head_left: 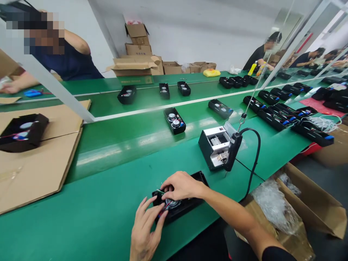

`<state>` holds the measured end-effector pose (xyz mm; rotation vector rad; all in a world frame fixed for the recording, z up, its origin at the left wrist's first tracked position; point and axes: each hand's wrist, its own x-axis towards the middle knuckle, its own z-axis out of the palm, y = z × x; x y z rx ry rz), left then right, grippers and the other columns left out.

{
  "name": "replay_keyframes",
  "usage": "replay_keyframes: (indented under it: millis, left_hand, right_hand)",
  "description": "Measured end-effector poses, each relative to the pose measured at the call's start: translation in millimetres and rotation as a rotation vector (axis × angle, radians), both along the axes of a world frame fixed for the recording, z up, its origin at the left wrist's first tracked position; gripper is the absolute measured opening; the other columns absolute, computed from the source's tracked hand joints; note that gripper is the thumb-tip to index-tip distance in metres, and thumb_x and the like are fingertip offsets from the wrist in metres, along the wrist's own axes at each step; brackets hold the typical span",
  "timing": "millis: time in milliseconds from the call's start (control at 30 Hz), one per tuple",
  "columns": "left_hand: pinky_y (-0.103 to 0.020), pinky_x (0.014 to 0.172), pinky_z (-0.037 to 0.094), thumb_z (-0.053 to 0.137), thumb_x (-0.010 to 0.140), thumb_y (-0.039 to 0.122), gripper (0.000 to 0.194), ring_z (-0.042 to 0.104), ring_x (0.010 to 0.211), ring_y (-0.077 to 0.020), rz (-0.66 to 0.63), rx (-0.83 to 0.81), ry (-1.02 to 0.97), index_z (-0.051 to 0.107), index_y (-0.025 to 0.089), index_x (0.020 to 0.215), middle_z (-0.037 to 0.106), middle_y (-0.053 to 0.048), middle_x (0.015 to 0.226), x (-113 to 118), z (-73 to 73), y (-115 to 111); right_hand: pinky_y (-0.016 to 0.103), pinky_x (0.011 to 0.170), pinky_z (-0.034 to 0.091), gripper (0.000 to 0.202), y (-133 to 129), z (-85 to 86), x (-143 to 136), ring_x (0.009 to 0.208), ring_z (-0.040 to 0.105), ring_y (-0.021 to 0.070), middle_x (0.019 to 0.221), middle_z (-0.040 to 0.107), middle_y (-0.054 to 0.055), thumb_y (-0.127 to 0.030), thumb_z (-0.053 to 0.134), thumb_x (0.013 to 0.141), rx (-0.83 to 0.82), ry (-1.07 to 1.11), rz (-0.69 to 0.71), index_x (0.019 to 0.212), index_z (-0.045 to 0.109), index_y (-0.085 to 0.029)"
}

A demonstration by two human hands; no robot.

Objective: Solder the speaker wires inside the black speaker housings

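The left hand (145, 224) reaches to the near left end of the black housing (186, 214), fingers half spread beside the red wire (169, 203); whether they close on anything I cannot tell. The right hand (181, 185) pinches a small thin part (160, 191) at the housing's left end, above the cavity, likely for fine control. The housing lies on the green mat (81, 224), open side up, presumably so its round speaker (173, 203) and wiring stay reachable. Beyond the housing, to the right, a powered driver (233, 150) hangs beside a boxy machine (208, 154), probably for easy reach.
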<state>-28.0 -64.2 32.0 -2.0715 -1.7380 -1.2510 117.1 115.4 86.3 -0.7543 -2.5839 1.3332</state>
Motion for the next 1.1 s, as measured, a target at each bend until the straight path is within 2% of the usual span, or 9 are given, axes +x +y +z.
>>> replay_keyframes:
  millis: [133, 267, 367, 433, 567, 667, 833, 967, 1100]
  left_hand:
    - [-0.056, 0.11, 0.062, 0.073, 0.097, 0.014, 0.021, 0.08, 0.105, -0.0241, 0.024, 0.041, -0.035, 0.071, 0.022, 0.116, 0.08, 0.0, 0.09, 0, -1.5, 4]
    - [-0.056, 0.111, 0.062, 0.072, 0.097, 0.017, 0.018, 0.08, 0.104, -0.0239, 0.056, -0.003, -0.143, 0.068, 0.022, 0.114, 0.074, 0.003, 0.077, 5, -3.5, 14]
    - [-0.051, 0.109, 0.064, 0.066, 0.1, 0.019, 0.008, 0.08, 0.102, -0.0212, 0.076, -0.068, -0.18, 0.068, 0.023, 0.107, 0.076, 0.001, 0.089, 8, -4.3, 21]
    - [-0.05, 0.111, 0.062, 0.062, 0.102, 0.017, 0.01, 0.078, 0.102, -0.0197, 0.059, -0.107, -0.173, 0.069, 0.025, 0.103, 0.075, 0.0, 0.093, 9, -3.2, 22]
    - [-0.058, 0.12, 0.054, 0.063, 0.102, 0.019, 0.017, 0.071, 0.128, -0.0257, -0.045, -0.194, -0.078, 0.074, 0.027, 0.112, 0.073, -0.006, 0.117, 5, 1.1, 14]
    - [-0.068, 0.124, 0.046, 0.076, 0.097, 0.036, 0.027, 0.059, 0.144, -0.0362, -0.125, -0.257, 0.079, 0.073, 0.027, 0.123, 0.068, -0.012, 0.139, 2, 0.4, 7]
    - [-0.072, 0.129, 0.035, 0.074, 0.095, 0.026, 0.014, 0.052, 0.151, -0.0394, -0.104, -0.32, 0.163, 0.075, 0.024, 0.109, 0.07, -0.012, 0.142, 7, -9.6, 4]
    - [-0.075, 0.134, 0.023, 0.077, 0.09, 0.021, 0.025, 0.044, 0.158, -0.0394, -0.137, -0.367, 0.186, 0.076, 0.026, 0.115, 0.072, -0.008, 0.143, 10, -14.8, 7]
    - [-0.076, 0.137, 0.011, 0.077, 0.09, 0.024, 0.026, 0.033, 0.164, -0.0404, -0.186, -0.367, 0.206, 0.077, 0.027, 0.116, 0.073, -0.005, 0.142, 9, -13.7, 10]
  right_hand:
    - [0.027, 0.081, 0.058, 0.021, 27, -8.2, 11, 0.089, 0.081, 0.0226, 0.092, 0.088, 0.006, -0.029, 0.083, 0.086, -0.306, 0.12, -0.003, 0.103, 0.089, -0.018]
    - [0.029, 0.078, 0.06, 0.028, 39, -10.9, 57, 0.08, 0.079, 0.0216, 0.09, 0.086, 0.007, -0.038, 0.088, 0.083, -0.481, 0.293, 0.009, 0.099, 0.088, -0.015]
    - [0.03, 0.083, 0.06, 0.015, 21, -9.5, 89, 0.085, 0.08, 0.0206, 0.095, 0.087, 0.008, -0.031, 0.081, 0.093, -0.311, 0.326, 0.179, 0.099, 0.089, -0.018]
    - [0.031, 0.087, 0.06, 0.016, 1, -10.2, 99, 0.09, 0.08, 0.0204, 0.099, 0.088, 0.008, -0.024, 0.073, 0.101, -0.109, 0.304, 0.198, 0.104, 0.088, -0.02]
    - [0.033, 0.086, 0.059, 0.024, -33, -13.2, 95, 0.095, 0.08, 0.0221, 0.105, 0.088, 0.009, -0.017, 0.062, 0.106, 0.307, 0.183, 0.083, 0.115, 0.084, -0.02]
    - [0.035, 0.082, 0.055, 0.027, -44, -9.2, 85, 0.097, 0.078, 0.0236, 0.107, 0.086, 0.009, -0.011, 0.06, 0.103, 0.492, 0.04, 0.186, 0.119, 0.081, -0.018]
    - [0.035, 0.076, 0.046, 0.021, -47, 1.5, 73, 0.093, 0.074, 0.0232, 0.102, 0.084, 0.008, -0.007, 0.062, 0.098, 0.504, -0.218, 0.337, 0.107, 0.078, -0.017]
    - [0.034, 0.074, 0.043, 0.029, -47, 5.4, 74, 0.096, 0.074, 0.0227, 0.105, 0.083, 0.008, -0.005, 0.06, 0.093, 0.43, -0.254, 0.322, 0.111, 0.078, -0.018]
    - [0.035, 0.091, 0.048, 0.025, -53, 5.0, 76, 0.098, 0.073, 0.0243, 0.105, 0.082, 0.01, -0.011, 0.062, 0.09, 0.394, -0.208, 0.268, 0.108, 0.079, -0.018]
